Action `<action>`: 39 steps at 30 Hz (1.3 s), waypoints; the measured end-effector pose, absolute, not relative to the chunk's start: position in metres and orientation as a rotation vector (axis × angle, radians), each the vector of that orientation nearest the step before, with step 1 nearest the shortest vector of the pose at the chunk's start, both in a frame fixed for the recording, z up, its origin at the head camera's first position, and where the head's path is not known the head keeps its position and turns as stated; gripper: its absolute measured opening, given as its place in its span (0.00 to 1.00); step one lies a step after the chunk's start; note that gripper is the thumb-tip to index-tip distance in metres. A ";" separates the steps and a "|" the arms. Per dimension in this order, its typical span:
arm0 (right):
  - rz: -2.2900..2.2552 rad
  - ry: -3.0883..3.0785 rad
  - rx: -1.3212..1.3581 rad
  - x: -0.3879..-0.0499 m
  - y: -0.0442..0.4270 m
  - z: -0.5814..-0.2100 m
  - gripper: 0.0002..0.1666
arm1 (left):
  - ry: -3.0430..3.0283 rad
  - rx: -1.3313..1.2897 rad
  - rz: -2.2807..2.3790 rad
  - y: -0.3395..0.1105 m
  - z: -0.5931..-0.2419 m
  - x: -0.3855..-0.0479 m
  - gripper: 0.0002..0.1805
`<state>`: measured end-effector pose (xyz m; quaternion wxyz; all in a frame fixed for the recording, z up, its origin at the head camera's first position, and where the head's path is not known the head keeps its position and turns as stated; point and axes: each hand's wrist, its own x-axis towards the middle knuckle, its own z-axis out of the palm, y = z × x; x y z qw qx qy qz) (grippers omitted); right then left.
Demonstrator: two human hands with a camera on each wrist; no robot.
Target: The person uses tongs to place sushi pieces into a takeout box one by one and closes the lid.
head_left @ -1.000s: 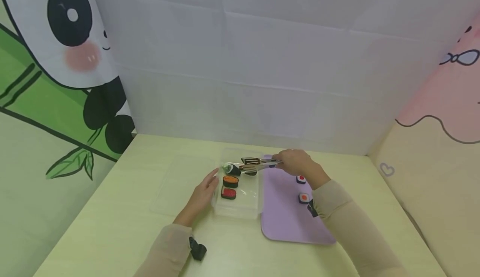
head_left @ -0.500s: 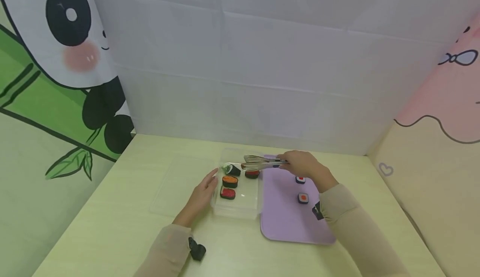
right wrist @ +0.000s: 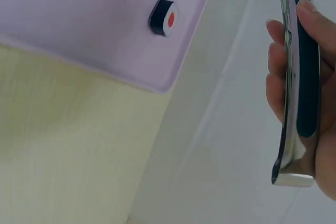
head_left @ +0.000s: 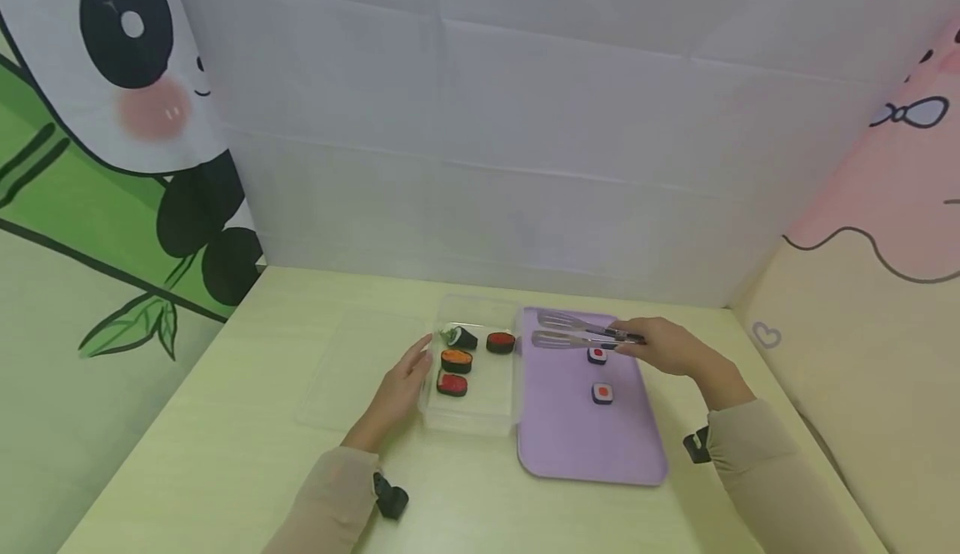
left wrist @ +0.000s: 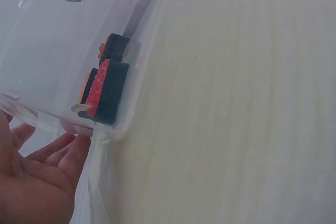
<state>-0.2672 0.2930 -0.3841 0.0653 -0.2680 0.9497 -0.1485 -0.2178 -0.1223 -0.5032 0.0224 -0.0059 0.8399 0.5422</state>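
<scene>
My right hand grips metal food tongs with dark handle grips. The tongs' tips are apart with nothing between them, above the far part of the purple tray. Two toy sushi rolls, one nearer roll and one farther roll, lie on this tray. My left hand touches the left side of the clear plastic container with its fingertips. Inside sit a red-topped sushi, an orange-topped sushi, a red roe sushi and a dark-wrapped roll with green.
A clear flat lid lies on the pale table left of the container. The tray stands directly to the container's right. A grey-white sheet rises behind the table, with printed panels at both sides.
My right hand has moved right with the tongs, from over the container to over the tray. The red roe sushi now lies uncovered in the container. My left hand stays at the container.
</scene>
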 end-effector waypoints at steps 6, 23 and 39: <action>-0.404 2.876 -0.737 -0.265 0.330 -0.393 0.27 | 2.598 -0.009 1.684 -0.125 -0.505 -0.218 0.28; -0.392 2.845 -0.676 -0.269 0.350 -0.413 0.24 | 2.604 -0.029 1.675 -0.124 -0.500 -0.216 0.28; -0.581 2.916 -0.886 -0.257 0.279 -0.383 0.23 | 2.607 0.000 1.676 -0.124 -0.504 -0.219 0.28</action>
